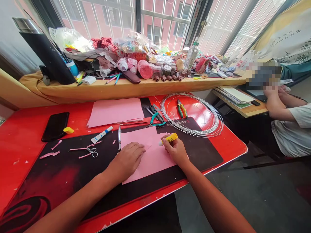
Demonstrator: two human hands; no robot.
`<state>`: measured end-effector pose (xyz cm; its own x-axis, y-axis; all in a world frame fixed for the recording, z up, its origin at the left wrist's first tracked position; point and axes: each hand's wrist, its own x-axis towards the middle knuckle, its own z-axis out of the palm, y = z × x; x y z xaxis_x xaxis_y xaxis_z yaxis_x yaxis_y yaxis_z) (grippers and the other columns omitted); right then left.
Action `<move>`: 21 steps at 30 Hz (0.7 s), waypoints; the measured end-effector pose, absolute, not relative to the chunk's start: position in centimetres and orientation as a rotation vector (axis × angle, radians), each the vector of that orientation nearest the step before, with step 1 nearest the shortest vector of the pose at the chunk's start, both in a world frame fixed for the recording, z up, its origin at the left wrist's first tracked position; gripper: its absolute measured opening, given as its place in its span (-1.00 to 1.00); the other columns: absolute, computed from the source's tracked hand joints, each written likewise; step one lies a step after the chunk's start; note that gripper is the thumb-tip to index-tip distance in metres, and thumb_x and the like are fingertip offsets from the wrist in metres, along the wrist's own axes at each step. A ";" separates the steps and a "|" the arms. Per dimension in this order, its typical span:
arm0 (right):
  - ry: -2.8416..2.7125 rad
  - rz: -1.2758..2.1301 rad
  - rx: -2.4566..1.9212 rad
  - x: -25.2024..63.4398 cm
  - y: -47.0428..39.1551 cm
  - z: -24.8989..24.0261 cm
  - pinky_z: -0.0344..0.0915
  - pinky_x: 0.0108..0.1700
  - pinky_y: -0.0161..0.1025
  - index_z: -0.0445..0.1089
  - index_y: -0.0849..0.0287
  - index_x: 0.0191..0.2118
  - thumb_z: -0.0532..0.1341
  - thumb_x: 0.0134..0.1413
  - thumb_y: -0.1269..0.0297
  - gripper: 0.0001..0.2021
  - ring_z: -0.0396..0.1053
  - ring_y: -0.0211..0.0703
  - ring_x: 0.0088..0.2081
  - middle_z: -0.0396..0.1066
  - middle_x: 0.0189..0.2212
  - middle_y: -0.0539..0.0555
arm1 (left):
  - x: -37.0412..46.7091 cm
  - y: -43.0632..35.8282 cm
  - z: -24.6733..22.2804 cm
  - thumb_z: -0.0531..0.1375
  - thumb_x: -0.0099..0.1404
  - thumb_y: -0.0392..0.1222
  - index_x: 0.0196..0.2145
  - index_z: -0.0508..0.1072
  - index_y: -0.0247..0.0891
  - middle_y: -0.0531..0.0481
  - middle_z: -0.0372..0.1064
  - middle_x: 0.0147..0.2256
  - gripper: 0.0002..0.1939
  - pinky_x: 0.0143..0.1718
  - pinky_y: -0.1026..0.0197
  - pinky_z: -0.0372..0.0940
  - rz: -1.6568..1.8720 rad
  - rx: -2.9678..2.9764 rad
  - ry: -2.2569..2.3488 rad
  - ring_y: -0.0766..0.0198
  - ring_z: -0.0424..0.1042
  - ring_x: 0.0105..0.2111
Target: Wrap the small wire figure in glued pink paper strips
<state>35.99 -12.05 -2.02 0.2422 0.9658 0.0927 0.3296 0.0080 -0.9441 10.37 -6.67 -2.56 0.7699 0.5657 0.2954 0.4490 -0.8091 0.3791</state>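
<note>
My right hand [176, 150] grips a yellow glue stick [171, 138], uncapped, its white end pointing left just over a pink sheet of paper [143, 170]. My left hand [130, 158] lies on the same sheet with fingers stretched out flat. Near its fingertips is a small pink paper piece [147, 146], hard to tell from the sheet. Just beyond the left hand, scissors [119, 137] lie partly hidden by the hand and paper. The yellow cap [68, 130] rests beside a black phone [55, 126] at the left.
Behind the sheet are a pink paper stack [115, 112], a utility knife [156, 113], pliers [182, 108] and a wire coil [213, 121]. A glue tube [102, 134] and wrapped wire pieces [85, 149] lie left on the black mat [97, 207]. Another person [289, 126] sits at right.
</note>
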 end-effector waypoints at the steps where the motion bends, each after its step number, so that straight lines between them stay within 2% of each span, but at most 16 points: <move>1: -1.274 0.801 -1.524 36.0 -12.1 -2.0 0.21 -0.45 -0.24 0.53 0.16 -0.24 0.23 0.31 -0.09 -0.62 0.32 -0.18 -0.50 0.50 -0.40 0.06 | 10.5 -6.9 -2.3 0.06 0.53 -0.27 0.02 0.55 -0.24 -0.16 0.57 0.04 -0.72 0.23 -0.13 0.40 0.580 2.653 0.775 0.02 0.47 0.11; 7: -1.278 0.802 -1.540 35.9 -12.3 -1.8 0.17 -0.46 -0.24 0.53 0.16 -0.24 0.22 0.31 -0.07 -0.64 0.29 -0.16 -0.52 0.38 -0.55 -0.01 | 11.0 -7.3 -1.1 0.04 0.55 -0.29 0.04 0.52 -0.15 -0.09 0.57 -0.03 -0.71 0.10 0.06 0.46 0.508 2.437 0.633 0.15 0.51 0.01; 9: -1.269 0.799 -1.545 35.9 -12.3 -1.8 0.17 -0.46 -0.24 0.53 0.16 -0.24 0.23 0.30 -0.06 -0.64 0.29 -0.16 -0.52 0.36 -0.56 -0.02 | 11.3 -6.6 -1.0 0.01 0.52 -0.38 0.05 0.53 -0.17 -0.10 0.58 -0.02 -0.65 0.12 0.05 0.45 0.526 2.485 0.622 0.15 0.51 0.03; 12: -1.273 0.797 -1.538 35.8 -12.3 -1.6 0.18 -0.45 -0.23 0.53 0.16 -0.23 0.23 0.30 -0.05 -0.65 0.30 -0.16 -0.51 0.37 -0.55 -0.02 | 11.9 -5.2 -1.2 0.01 0.37 -0.56 0.16 0.52 -0.15 -0.15 0.50 0.18 -0.44 0.28 -0.11 0.34 0.462 2.741 0.551 0.03 0.40 0.22; 14: -1.288 0.795 -1.527 35.8 -12.3 -1.5 0.19 -0.43 -0.23 0.53 0.14 -0.24 0.23 0.31 -0.04 -0.66 0.31 -0.15 -0.50 0.39 -0.52 0.00 | 12.5 -4.4 -1.5 0.05 0.32 -0.58 0.23 0.50 -0.12 -0.18 0.38 0.32 -0.36 0.31 -0.19 0.29 0.370 2.896 0.452 -0.06 0.32 0.33; 16: -1.293 0.790 -1.518 35.8 -12.2 -1.5 0.21 -0.42 -0.22 0.54 0.13 -0.25 0.23 0.30 -0.05 -0.66 0.33 -0.15 -0.48 0.42 -0.49 0.01 | 13.1 -3.7 -1.7 0.08 0.33 -0.55 0.24 0.51 -0.11 -0.20 0.33 0.36 -0.38 0.32 -0.20 0.27 0.328 2.971 0.382 -0.09 0.29 0.36; 21: -1.286 0.801 -1.538 35.8 -12.3 -1.3 0.21 -0.42 -0.22 0.55 0.12 -0.25 0.23 0.31 -0.04 -0.67 0.38 -0.11 -0.47 0.44 -0.51 0.01 | 13.7 -2.4 -1.9 0.14 0.40 -0.48 0.13 0.57 -0.12 -0.20 0.40 0.31 -0.54 0.34 -0.15 0.25 0.350 3.024 0.379 -0.06 0.30 0.36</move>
